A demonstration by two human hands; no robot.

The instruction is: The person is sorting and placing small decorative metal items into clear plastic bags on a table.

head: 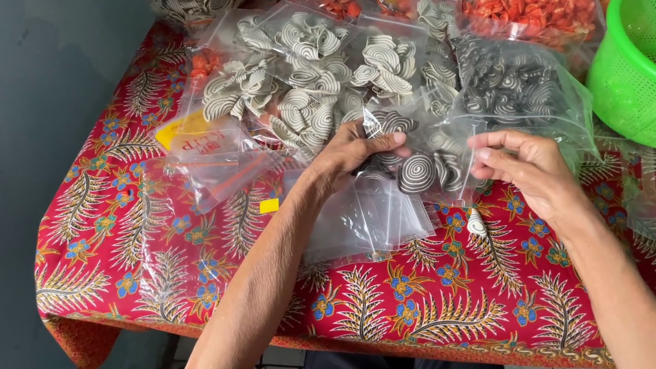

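My left hand [351, 153] and my right hand [528, 170] hold a small clear plastic bag [428, 165] of black-and-white spiral crackers between them, just above the table. The left fingers pinch its upper left edge; the right fingers grip its right side. Under my hands lies a stack of empty clear bags [366, 220]. Behind them sit several filled bags of white striped crackers [308, 87] and a bag of dark spiral crackers [516, 86].
A red floral tablecloth [442, 296] covers the table. A green plastic basket [655, 61] stands at the right. Bags of orange crackers [532, 9] lie at the back. A yellow label [188, 131] sits in a bag on the left. A grey wall [0, 166] runs along the left side.
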